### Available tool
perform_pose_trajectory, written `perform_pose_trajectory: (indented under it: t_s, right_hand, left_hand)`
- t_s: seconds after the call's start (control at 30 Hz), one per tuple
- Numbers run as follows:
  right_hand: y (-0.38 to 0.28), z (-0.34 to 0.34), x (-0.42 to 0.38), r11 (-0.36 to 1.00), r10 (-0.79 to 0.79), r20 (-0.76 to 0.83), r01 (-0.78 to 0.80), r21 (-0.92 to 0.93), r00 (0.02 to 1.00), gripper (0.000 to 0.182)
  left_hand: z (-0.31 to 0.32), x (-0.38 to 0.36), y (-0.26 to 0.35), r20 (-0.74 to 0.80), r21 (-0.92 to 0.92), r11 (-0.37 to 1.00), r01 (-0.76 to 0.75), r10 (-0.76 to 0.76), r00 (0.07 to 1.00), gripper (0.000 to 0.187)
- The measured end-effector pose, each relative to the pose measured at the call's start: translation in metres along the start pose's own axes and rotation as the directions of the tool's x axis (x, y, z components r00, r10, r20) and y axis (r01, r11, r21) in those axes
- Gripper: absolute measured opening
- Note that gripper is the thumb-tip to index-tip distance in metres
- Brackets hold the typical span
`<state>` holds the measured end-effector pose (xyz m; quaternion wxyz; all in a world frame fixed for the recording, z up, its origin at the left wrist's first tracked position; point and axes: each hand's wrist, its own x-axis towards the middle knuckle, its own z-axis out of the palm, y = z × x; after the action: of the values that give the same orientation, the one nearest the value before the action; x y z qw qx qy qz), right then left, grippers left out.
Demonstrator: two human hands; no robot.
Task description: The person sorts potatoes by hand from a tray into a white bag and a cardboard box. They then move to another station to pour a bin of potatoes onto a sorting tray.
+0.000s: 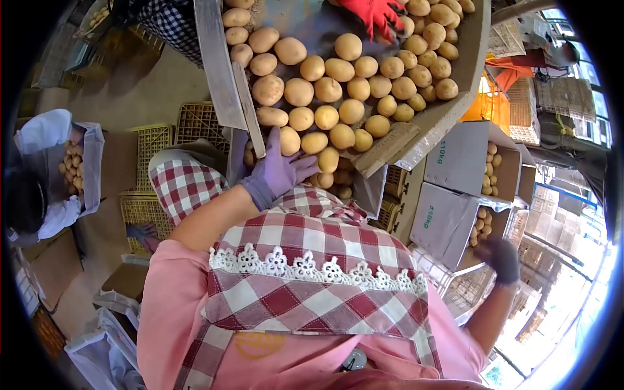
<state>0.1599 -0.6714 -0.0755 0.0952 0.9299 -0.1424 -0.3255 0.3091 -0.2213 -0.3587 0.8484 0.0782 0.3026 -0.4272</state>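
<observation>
My left hand (283, 170), in a purple glove, lies at the mouth of a sorting chute with its fingers spread. Its fingertips are beside or touching a potato (288, 141) and others at the lower edge; it grips none. Several potatoes (328, 90) cover the chute's dark bed (312, 32), and some sit just below the mouth (323, 180), partly hidden by my hand and apron. On the right, my right hand (502, 260), in a dark glove, is raised beside a carton's potatoes (481, 227). Its fingers are too indistinct to show whether they hold anything.
A co-worker's red-gloved hand (376, 18) reaches over the chute's far end. Wooden boards (387, 148) edge its mouth. White cartons (445, 221) marked 10kg stand at right. At left are yellow crates (148, 159) and another person with a box (94, 156) of potatoes.
</observation>
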Motion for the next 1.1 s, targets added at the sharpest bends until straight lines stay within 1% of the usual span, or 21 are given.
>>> perform_pose_trajectory:
  t_s: [0.03,0.1,0.13,0.2,0.23,0.3,0.33,0.37,0.4,0.43,0.47,0.57,0.63,0.67,0.77,0.83,0.87,0.93,1.0,1.03,1.1]
  right_hand:
    - [0.015,0.008,-0.022,1.0,-0.014,-0.011,0.014,-0.025,1.0,0.036]
    - [-0.043,-0.018,-0.008,0.974,0.175,0.098,-0.186,0.126,0.98,0.034]
    - [-0.068,-0.024,0.007,0.966,-0.055,-0.105,0.08,0.244,0.993,0.033]
    - [-0.14,-0.046,0.046,0.79,-0.403,-0.487,0.563,0.241,0.775,0.031]
    - [-0.181,-0.05,0.071,0.691,-0.467,-0.55,0.674,0.261,0.692,0.031]
    - [-0.265,-0.065,0.112,0.491,-0.667,-0.639,0.871,0.009,0.383,0.026]
    - [-0.305,-0.061,0.135,0.401,-0.705,-0.659,0.913,-0.069,0.26,0.022]
    - [-0.345,-0.06,0.149,0.411,-0.713,-0.651,0.908,-0.084,0.262,0.019]
    - [-0.382,-0.057,0.163,0.506,-0.711,-0.602,0.859,-0.078,0.364,0.02]
    - [-0.413,-0.061,0.171,0.573,-0.746,-0.435,0.819,-0.032,0.505,0.027]
    - [-0.443,-0.057,0.179,0.617,-0.735,-0.428,0.78,-0.103,0.525,0.03]
    - [-0.454,-0.052,0.185,0.681,-0.68,-0.453,0.726,-0.098,0.576,0.035]
    - [-0.441,-0.05,0.186,0.69,-0.678,-0.398,0.722,-0.055,0.617,0.031]
    - [-0.435,-0.047,0.187,0.686,-0.695,-0.354,0.725,-0.066,0.626,0.031]
    - [-0.393,-0.039,0.171,0.657,-0.742,-0.259,0.747,-0.098,0.619,0.027]
    - [-0.344,-0.01,0.18,0.48,-0.691,-0.603,0.877,0.029,0.398,0.027]
    - [-0.321,-0.015,0.172,0.442,-0.571,-0.687,0.874,0.202,0.448,0.027]
    - [-0.279,-0.033,0.174,0.653,-0.305,-0.766,0.71,0.264,0.566,0.029]
    - [-0.249,-0.029,0.21,0.713,-0.106,-0.851,0.636,0.296,0.514,0.028]
    - [-0.247,-0.044,0.214,0.83,-0.129,-0.619,0.426,0.361,0.775,0.039]
    - [-0.271,-0.04,0.243,0.972,-0.145,-0.633,0.229,0.053,0.76,0.056]
  left_hand:
    - [0.001,0.002,-0.002,0.075,0.103,0.993,-0.056,0.049,0.996,0.089]
    - [0.011,0.003,-0.001,0.137,0.195,0.976,-0.093,0.066,0.988,0.09]
    - [0.01,0.005,-0.001,0.115,0.138,0.989,-0.052,0.036,0.993,0.093]
    - [0.007,0.009,-0.001,0.086,0.02,1.0,0.017,-0.018,0.996,0.098]
    - [0.022,-0.001,-0.003,-0.022,0.024,0.999,-0.029,0.03,0.999,0.084]
    - [0.063,-0.028,-0.006,-0.234,0.043,0.991,-0.126,0.133,0.963,0.056]
    - [0.022,-0.013,-0.001,-0.102,0.127,0.985,-0.12,0.133,0.986,0.064]
    - [0.004,-0.01,-0.004,-0.002,0.495,0.835,-0.24,0.277,0.961,0.069]
    - [-0.013,-0.008,-0.007,0.098,0.774,0.541,-0.33,0.413,0.906,0.076]
    - [-0.012,-0.013,-0.009,0.152,0.833,0.425,-0.353,0.438,0.886,0.078]
    - [-0.01,-0.019,-0.011,0.206,0.878,0.302,-0.371,0.461,0.863,0.079]
    - [0.024,-0.033,-0.011,0.006,0.618,0.737,-0.273,0.343,0.939,0.072]
    - [0.017,-0.026,-0.006,-0.076,0.208,0.968,-0.142,0.16,0.984,0.071]
    - [0.03,-0.022,-0.009,-0.153,0.176,0.979,-0.103,0.13,0.98,0.079]
    - [-0.001,-0.004,-0.007,-0.039,-0.056,0.993,-0.108,0.106,0.994,0.082]
    - [0.022,-0.019,-0.011,-0.063,0.167,0.967,-0.193,0.206,0.977,0.072]
    - [0.018,-0.02,-0.01,-0.099,0.193,0.965,-0.179,0.2,0.975,0.069]
    - [0.016,-0.018,-0.012,-0.156,0.173,0.96,-0.219,0.247,0.956,0.065]
    - [0.025,-0.023,-0.016,-0.162,0.217,0.953,-0.212,0.249,0.955,0.064]
    - [0.029,-0.024,-0.019,-0.165,0.237,0.948,-0.21,0.253,0.953,0.063]
    - [0.021,-0.021,-0.014,-0.109,0.211,0.964,-0.164,0.19,0.976,0.067]
